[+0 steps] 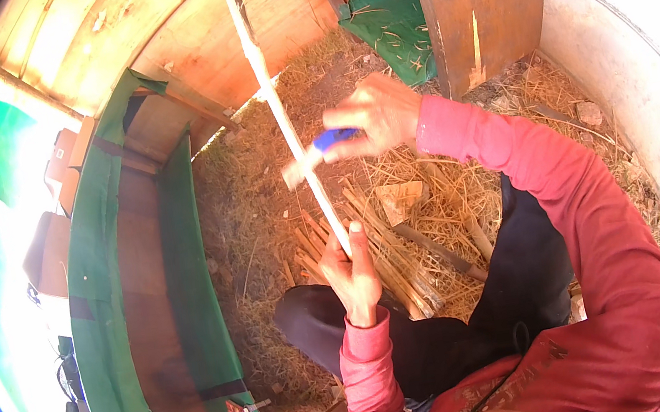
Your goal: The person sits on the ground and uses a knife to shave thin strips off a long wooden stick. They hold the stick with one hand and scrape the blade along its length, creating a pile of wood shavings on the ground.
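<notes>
A long pale wooden strip (270, 88) slants up and away from my left hand (352, 280). The fingers of that hand are wrapped round its near end, with the thumb lying along it. My right hand (378, 117) grips a blue-handled knife (335, 137) on the right of the strip. The blade is smeared by motion and crosses the strip about midway, so its exact contact cannot be made out. Under my hands, a bundle of thin split strips (394, 269) lies on the straw by my legs.
A wooden block (402, 199) sits amid straw (466, 216). To the left runs a green-covered wooden bench (95, 273); a small metal-and-red tool (245, 409) rests on its lower ledge. A brown wooden cabinet (489, 15) stands at the far right, near a pale wall (619, 39).
</notes>
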`<act>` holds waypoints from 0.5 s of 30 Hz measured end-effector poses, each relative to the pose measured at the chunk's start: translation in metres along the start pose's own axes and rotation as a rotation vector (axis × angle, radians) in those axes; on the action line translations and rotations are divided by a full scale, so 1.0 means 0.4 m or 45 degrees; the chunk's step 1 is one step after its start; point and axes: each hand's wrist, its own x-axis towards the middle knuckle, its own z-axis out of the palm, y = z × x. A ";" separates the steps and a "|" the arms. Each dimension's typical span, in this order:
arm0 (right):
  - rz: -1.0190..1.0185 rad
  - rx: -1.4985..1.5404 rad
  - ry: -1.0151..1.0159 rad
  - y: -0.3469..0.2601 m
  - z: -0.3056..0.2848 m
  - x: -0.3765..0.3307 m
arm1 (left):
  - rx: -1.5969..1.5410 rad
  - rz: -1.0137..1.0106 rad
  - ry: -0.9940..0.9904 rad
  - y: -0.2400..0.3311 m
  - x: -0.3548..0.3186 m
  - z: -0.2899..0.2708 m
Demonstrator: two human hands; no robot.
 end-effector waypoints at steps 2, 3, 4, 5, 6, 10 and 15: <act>0.574 -0.186 0.074 0.045 0.008 0.011 | -0.053 -0.047 -0.025 -0.005 0.000 -0.001; 0.858 -0.288 0.110 0.066 0.004 0.016 | -0.087 -0.068 -0.041 -0.009 0.001 0.002; 0.814 -0.278 0.178 0.083 -0.012 0.013 | -0.076 -0.052 -0.042 -0.010 0.000 0.003; 0.763 -0.254 0.250 0.097 -0.025 0.011 | -0.055 -0.033 -0.031 -0.012 0.001 -0.001; 0.712 -0.231 0.322 0.105 -0.034 0.012 | -0.035 -0.014 -0.021 -0.011 0.004 -0.003; 0.205 0.175 0.089 0.042 -0.019 0.002 | -0.017 0.006 0.022 0.009 -0.001 -0.003; 0.136 0.111 0.022 0.003 0.001 -0.001 | -0.007 0.029 -0.017 0.000 -0.003 -0.007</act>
